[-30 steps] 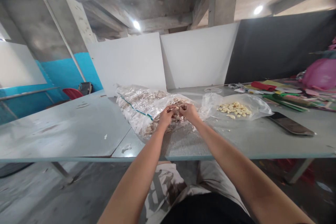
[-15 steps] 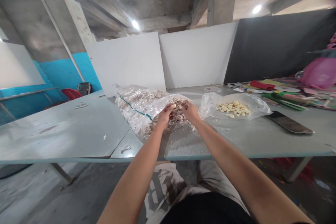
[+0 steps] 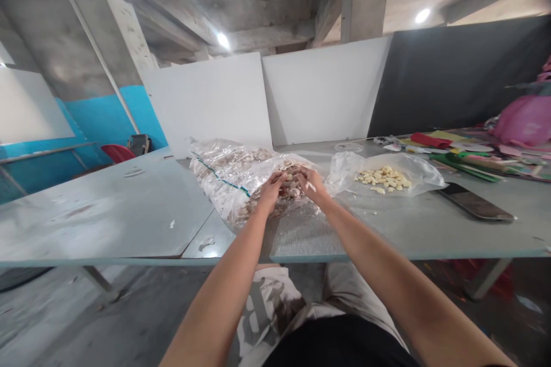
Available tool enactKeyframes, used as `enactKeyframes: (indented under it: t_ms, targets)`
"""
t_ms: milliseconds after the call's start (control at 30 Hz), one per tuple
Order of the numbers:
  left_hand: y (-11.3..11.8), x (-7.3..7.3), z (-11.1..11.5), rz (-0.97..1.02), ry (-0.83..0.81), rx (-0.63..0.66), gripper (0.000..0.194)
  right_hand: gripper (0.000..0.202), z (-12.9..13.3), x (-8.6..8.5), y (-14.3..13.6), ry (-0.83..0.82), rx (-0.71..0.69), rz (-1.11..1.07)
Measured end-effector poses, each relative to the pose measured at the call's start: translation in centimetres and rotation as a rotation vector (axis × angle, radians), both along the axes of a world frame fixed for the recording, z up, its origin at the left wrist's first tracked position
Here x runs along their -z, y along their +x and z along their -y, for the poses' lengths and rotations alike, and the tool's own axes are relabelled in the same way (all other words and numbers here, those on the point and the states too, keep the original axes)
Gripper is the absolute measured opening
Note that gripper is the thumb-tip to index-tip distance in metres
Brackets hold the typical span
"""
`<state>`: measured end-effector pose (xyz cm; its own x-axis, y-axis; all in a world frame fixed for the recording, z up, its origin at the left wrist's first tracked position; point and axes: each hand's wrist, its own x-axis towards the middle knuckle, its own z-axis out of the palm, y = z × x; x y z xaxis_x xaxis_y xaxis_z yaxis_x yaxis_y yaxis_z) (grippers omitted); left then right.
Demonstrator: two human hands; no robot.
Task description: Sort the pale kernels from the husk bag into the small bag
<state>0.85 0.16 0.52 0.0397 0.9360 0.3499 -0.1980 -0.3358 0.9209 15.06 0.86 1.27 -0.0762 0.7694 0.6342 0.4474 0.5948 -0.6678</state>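
Observation:
Over a big clear plastic bag [image 3: 224, 175] full of garlic and loose papery skins, both hands work close together. My left hand [image 3: 271, 189] is closed, with a pale garlic clove [image 3: 289, 176] pinched at its fingertips. Just to the right, my right hand [image 3: 311, 180] has its fingers bent in towards the clove; what is between them is too small to make out. A white flake of garlic skin [image 3: 310, 186] shows against the right hand. Brownish garlic skins [image 3: 293, 190] lie beneath the hands.
Right of the hands, peeled garlic cloves [image 3: 383, 176] lie on a clear plastic bag [image 3: 419, 175]. A phone [image 3: 477, 202] sits beside it on the grey table [image 3: 142, 212]. Coloured sheets [image 3: 465, 163] and a pink bag [image 3: 523, 120] fill the far right. White boards [image 3: 210, 103] stand behind.
My right hand has turned slightly and its fingers have straightened a little towards the left hand. A white flake now shows at the right hand. The left hand stays nearly in place.

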Motion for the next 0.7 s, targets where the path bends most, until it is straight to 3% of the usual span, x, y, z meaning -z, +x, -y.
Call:
enactKeyframes:
  t_ms: [167,400,567,700]
  targets:
    - [0.01,0.13,-0.27,-0.042,-0.005,-0.025,0.038,0.031,-0.14,0.03,-0.38,-0.167,-0.221,-0.113]
    - [-0.08,-0.16,0.13,0.049,-0.067,-0.007,0.038,0.035,-0.57,-0.01,-0.50,-0.211,-0.313,-0.361]
    - [0.01,-0.31,0.20,0.039,-0.064,0.021,0.041,0.031,-0.39,-0.22,-0.48,-0.177,-0.312,-0.385]
    - [0.04,-0.24,0.06,0.008,-0.044,0.013,0.046,0.026,-0.03,-0.48,-0.32,-0.131,-0.218,-0.298]
